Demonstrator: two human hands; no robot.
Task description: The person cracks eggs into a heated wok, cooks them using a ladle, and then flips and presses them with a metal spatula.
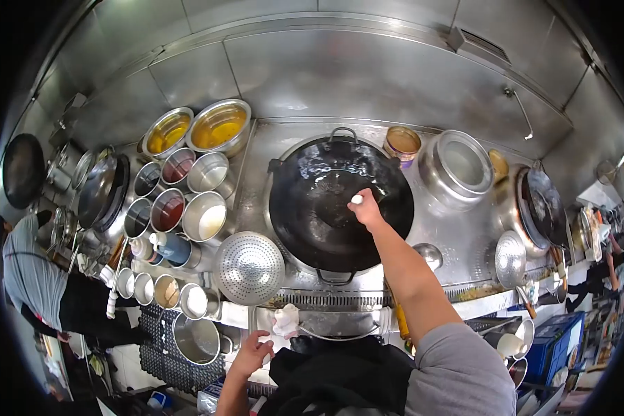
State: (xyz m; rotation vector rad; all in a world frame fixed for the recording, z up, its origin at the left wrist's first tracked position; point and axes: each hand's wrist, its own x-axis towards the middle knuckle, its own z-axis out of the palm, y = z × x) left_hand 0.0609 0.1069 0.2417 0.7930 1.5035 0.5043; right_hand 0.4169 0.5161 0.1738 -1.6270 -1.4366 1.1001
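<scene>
My right hand (pixel 367 210) is over the large black wok (pixel 301 232), closed around a small white rounded thing (pixel 357 199) whose kind I cannot make out. The wok's dark inside looks wet and shiny, with light reflected in its far half. Down at the front edge of the stove, my left hand (pixel 254 355) holds nothing, its fingers loosely apart. A crumpled white cloth (pixel 286 320) lies on the edge just beyond it. Left of the wok rests a perforated strainer (pixel 249 269).
Steel pots of sauces and seasonings crowd the left, behind them two bowls of yellow liquid (pixel 218 128). Right of the wok stand a brown tub (pixel 402 142), a large steel pot (pixel 462 166) and a ladle (pixel 428 256). Another person (pixel 38 256) stands far left.
</scene>
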